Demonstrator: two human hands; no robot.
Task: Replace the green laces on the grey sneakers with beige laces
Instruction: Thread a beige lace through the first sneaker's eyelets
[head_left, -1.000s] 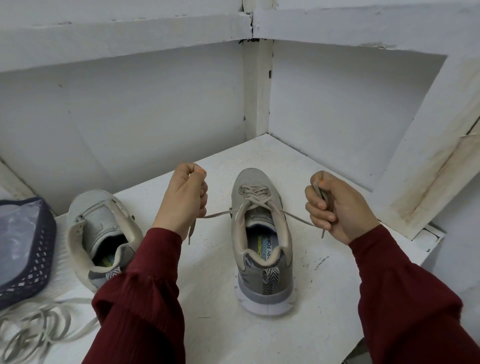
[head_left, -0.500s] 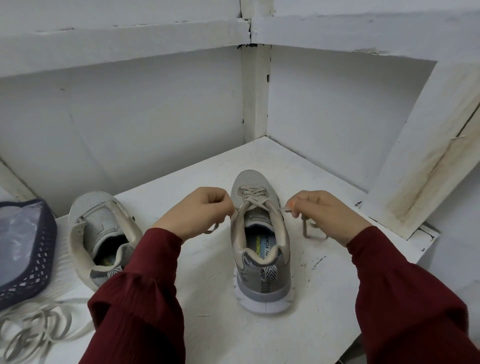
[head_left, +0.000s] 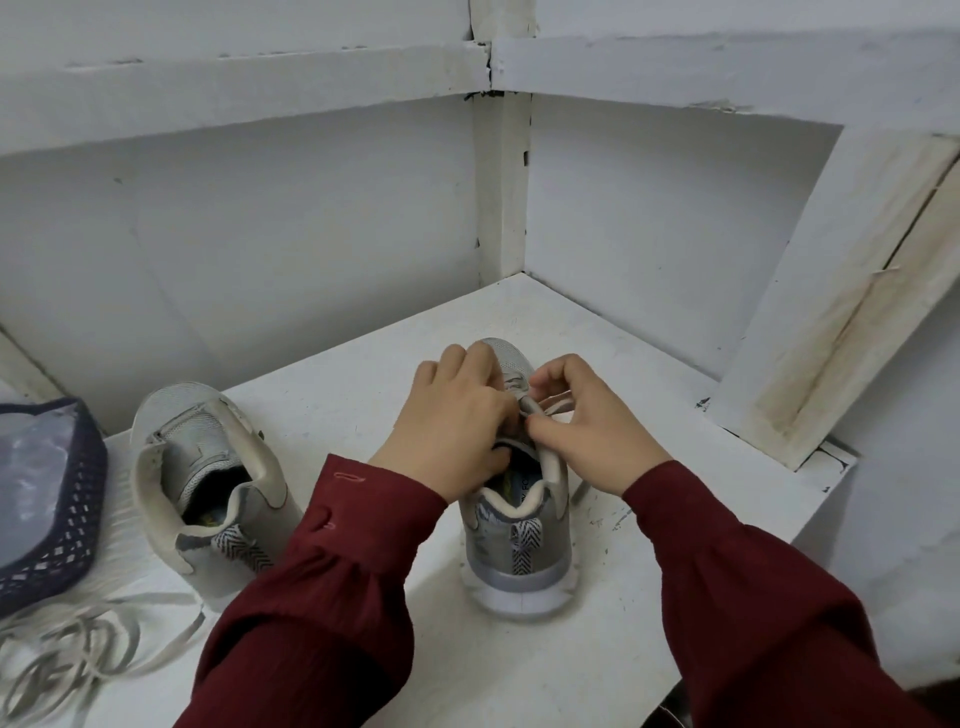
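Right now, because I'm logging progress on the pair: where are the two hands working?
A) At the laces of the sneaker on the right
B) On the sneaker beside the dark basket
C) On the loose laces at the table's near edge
A: the left hand and right hand meet on the lace over the right sneaker, while the left sneaker stands apart, untouched.

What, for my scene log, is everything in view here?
laced grey mesh sneaker: 1, grey with a white sole, shelf centre
second grey mesh sneaker: 1, grey, to its left
beige flat lace: 1, beige, on the centre sneaker
loose tangled laces: count unclear, pale, front left
dark blue mesh basket: 1, navy, left edge
white painted shelf: 1, white, under everything
dark red sleeves: 2, forearms
hands: left hand, right hand, both pinching the lace
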